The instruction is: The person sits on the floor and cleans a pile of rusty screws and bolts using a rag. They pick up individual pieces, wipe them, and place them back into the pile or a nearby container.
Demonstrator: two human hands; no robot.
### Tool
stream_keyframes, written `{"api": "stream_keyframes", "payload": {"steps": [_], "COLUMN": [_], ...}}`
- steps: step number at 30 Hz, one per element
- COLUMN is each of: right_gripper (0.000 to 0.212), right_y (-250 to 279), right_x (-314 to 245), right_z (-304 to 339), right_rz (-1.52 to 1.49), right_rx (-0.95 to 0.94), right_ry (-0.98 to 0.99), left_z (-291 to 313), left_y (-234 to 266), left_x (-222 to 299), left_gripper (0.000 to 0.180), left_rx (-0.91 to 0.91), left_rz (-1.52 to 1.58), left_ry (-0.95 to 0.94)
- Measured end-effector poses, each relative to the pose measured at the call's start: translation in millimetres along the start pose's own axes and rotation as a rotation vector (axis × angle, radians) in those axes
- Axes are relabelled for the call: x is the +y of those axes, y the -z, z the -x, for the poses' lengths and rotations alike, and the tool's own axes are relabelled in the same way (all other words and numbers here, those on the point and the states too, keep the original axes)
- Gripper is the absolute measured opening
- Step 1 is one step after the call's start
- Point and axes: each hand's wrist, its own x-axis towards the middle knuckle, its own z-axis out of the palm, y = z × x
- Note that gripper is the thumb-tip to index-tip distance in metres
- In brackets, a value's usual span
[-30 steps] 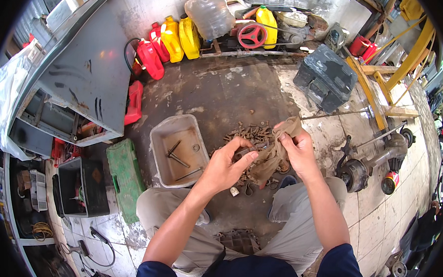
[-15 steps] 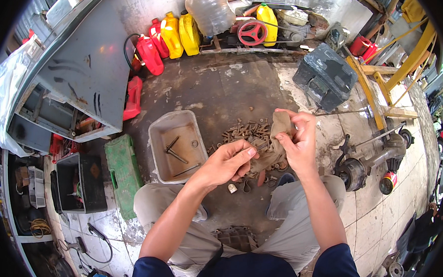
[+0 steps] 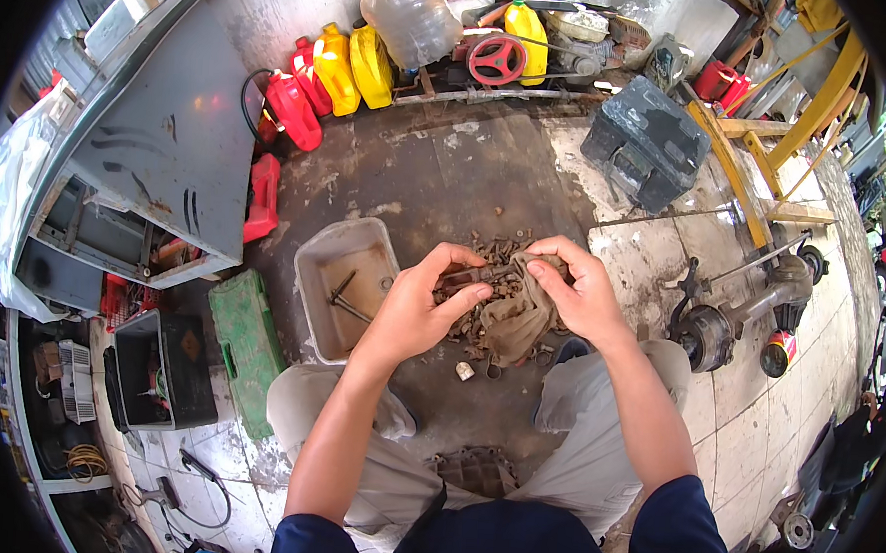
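Between my hands is a dark, dirty bolt (image 3: 471, 275); its far end meets a brown rag (image 3: 521, 319). My left hand (image 3: 423, 306) curls loosely about the bolt's near end, with thumb and forefinger spread around it. My right hand (image 3: 580, 296) pinches the rag at the bolt's other end, and the cloth hangs down below. Beneath both hands lies a heap of rusty bolts and nuts (image 3: 500, 243), partly hidden by the rag. To the left stands a grey plastic tub (image 3: 307, 289) holding a few long bolts (image 3: 340, 293).
A green case (image 3: 246, 341) and a black bin (image 3: 172, 373) stand at left. Red and yellow jugs (image 3: 336, 71) line the back wall. A black toolbox (image 3: 645, 142) and an axle-like metal part (image 3: 731, 317) are on the right. A small white piece (image 3: 464, 371) lies near my feet.
My left hand has moved up and its thumb and forefinger have spread. The right hand has come left and down, bringing the rag against the bolt.
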Motion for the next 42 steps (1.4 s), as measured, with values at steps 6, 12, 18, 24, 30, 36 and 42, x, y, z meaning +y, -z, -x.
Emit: {"api": "stream_keyframes", "payload": {"steps": [6, 12, 18, 24, 30, 36, 42], "right_gripper": [0.016, 0.016, 0.016, 0.014, 0.013, 0.015, 0.014], "right_y": [-2, -2, 0, 2, 3, 10, 4], "right_x": [5, 6, 6, -1, -3, 2, 1], "right_z": [0, -1, -3, 0, 1, -1, -1], "right_rz": [-0.095, -0.079, -0.106, -0.167, -0.116, -0.128, -0.097], "right_rx": [-0.014, 0.023, 0.036, -0.051, -0.036, -0.056, -0.119], "right_ry": [0.056, -0.001, -0.008, -0.07, -0.003, -0.15, -0.095], "left_z": [-4, 2, -1, 5, 3, 4, 3], "left_y": [15, 1, 7, 2, 0, 0, 4], "left_x": [14, 17, 9, 3, 5, 2, 8], "left_gripper": [0.022, 0.025, 0.024, 0.042, 0.031, 0.029, 0.038], "left_rx": [-0.177, 0.072, 0.043, -0.142, -0.117, -0.058, -0.157], "left_rz": [0.027, -0.258, -0.521, 0.102, 0.158, -0.164, -0.004], "left_ry": [0.363, -0.036, -0.171, 0.415, 0.342, 0.091, 0.398]}}
